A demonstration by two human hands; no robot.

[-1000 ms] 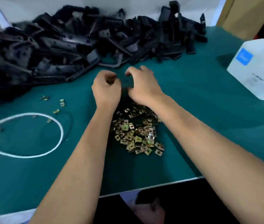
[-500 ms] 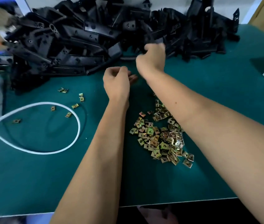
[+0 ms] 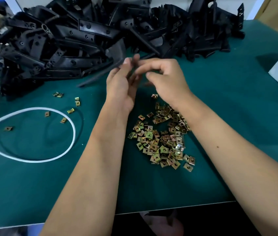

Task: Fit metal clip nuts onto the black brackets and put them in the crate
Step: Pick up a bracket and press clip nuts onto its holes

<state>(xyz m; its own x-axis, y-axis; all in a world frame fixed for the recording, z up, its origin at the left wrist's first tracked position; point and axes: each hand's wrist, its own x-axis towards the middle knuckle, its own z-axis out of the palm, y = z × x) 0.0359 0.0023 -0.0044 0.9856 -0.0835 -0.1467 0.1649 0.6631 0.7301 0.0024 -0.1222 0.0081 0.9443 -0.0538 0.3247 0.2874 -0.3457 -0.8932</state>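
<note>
Head view: a black bracket (image 3: 100, 74) has been drawn from the pile (image 3: 87, 40) at twelve o'clock, held between left hand (image 3: 119, 86) and right hand (image 3: 165, 80), both blurred; clip nuts (image 3: 162, 138) lie at six o'clock, none yet fitted.

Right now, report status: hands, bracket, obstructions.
Left hand pinches black bracket, blurred. Right hand curled against it, grip unclear. Clip nuts piled under wrists. Crate not in view.

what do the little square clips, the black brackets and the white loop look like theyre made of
Clip nuts: thin stamped metal with a yellowish, iridescent plated sheen, likely zinc-chromate.
Black brackets: probably moulded plastic, going by the smooth, semi-gloss black with formed holes; painted metal can't be ruled out.
White loop: flexible cord or cable, seemingly plastic or rubber sheathed, matte, lying in a soft curve on the green mat.
</note>
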